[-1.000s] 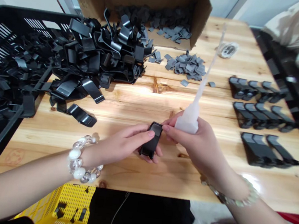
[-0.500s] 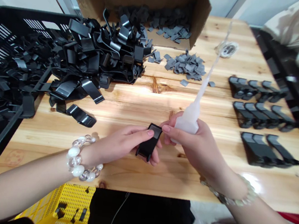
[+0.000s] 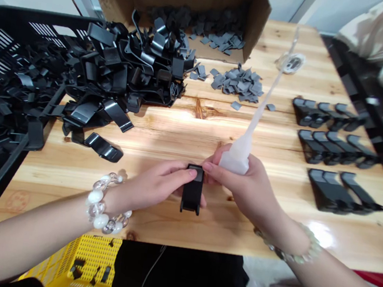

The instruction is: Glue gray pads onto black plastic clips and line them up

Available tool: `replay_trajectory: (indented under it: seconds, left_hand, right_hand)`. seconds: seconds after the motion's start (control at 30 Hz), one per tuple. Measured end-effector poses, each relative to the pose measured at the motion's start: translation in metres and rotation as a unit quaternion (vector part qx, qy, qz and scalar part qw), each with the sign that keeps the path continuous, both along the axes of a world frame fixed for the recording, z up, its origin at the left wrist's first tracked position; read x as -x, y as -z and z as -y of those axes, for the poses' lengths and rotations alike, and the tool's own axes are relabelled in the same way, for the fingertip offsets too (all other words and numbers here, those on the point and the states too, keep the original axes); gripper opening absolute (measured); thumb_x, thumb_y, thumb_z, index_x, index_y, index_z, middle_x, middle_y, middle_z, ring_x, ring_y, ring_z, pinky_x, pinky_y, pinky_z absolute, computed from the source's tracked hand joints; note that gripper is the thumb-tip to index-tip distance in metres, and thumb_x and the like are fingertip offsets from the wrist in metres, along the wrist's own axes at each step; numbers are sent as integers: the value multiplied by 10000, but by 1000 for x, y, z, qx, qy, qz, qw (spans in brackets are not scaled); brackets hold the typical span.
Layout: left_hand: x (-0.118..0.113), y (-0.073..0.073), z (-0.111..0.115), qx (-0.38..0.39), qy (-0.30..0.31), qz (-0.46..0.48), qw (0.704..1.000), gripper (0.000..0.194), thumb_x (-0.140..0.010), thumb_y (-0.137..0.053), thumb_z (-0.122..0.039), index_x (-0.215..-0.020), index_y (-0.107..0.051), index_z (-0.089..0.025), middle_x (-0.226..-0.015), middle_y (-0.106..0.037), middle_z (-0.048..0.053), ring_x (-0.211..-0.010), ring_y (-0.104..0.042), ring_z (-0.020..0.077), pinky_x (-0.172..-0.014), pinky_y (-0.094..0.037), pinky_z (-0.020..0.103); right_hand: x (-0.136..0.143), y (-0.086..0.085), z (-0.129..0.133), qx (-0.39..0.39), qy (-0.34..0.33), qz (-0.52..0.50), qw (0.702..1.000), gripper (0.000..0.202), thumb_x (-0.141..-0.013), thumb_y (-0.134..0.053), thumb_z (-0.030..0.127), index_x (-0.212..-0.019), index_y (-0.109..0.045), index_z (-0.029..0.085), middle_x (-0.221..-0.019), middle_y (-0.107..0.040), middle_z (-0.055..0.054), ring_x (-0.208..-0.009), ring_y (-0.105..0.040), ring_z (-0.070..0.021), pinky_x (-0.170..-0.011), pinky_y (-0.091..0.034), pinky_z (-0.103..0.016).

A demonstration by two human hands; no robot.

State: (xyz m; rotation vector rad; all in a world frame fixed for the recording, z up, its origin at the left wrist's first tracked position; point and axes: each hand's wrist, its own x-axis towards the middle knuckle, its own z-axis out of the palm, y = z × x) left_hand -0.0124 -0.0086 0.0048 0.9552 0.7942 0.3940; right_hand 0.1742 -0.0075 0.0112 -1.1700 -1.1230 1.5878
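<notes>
Over the front middle of the wooden table, my left hand (image 3: pixel 162 182) grips a black plastic clip (image 3: pixel 192 194), its thumb pressing a small grey pad (image 3: pixel 197 172) at the clip's far end. My right hand (image 3: pixel 243 178) is wrapped round a white squeeze bottle (image 3: pixel 237 156) with a long thin nozzle that points up and away. The right fingertips touch or nearly touch the clip's upper right edge; I cannot tell which. Further back lies a loose pile of grey pads (image 3: pixel 242 84).
At left, a black crate (image 3: pixel 5 13) and a heap of black clips (image 3: pixel 123 70) crowd the table. A cardboard box (image 3: pixel 261 26) with grey pads stands behind. Clips stand in rows (image 3: pixel 337 147) at right, near a tape roll (image 3: pixel 294 63). A yellow basket (image 3: pixel 62 258) sits below the table edge.
The black clip has turned from a slant to nearly upright in view. My right hand and the bottle have shifted slightly left and nearer to me.
</notes>
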Motion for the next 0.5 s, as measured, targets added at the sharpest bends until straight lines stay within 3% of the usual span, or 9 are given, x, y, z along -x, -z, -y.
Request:
replay_trajectory:
  seconds: [0.23, 0.5]
  left_hand:
    - [-3, 7, -1, -60, -11, -36, 997, 238, -910, -547, -350, -1064, -697, -248, -925, -717, 3, -843, -688, 141, -744, -571, 255]
    - [-3, 8, -4, -103, -18, -59, 993, 258, -891, -575, -375, -1084, -716, -278, -992, -743, -2, -920, -678, 150, -817, -558, 262]
  right_hand:
    - [2, 0, 0, -3, -8, 52, 999, 233, -685, -784, 218, -707, -560, 159, -624, -578, 36, -575, -513, -59, -526, -421, -181]
    - [3, 2, 1, 5, -18, 24, 1000, 220, -708, -768, 236, -713, -561, 163, -678, -609, 23, -577, -530, -60, -529, -426, -192]
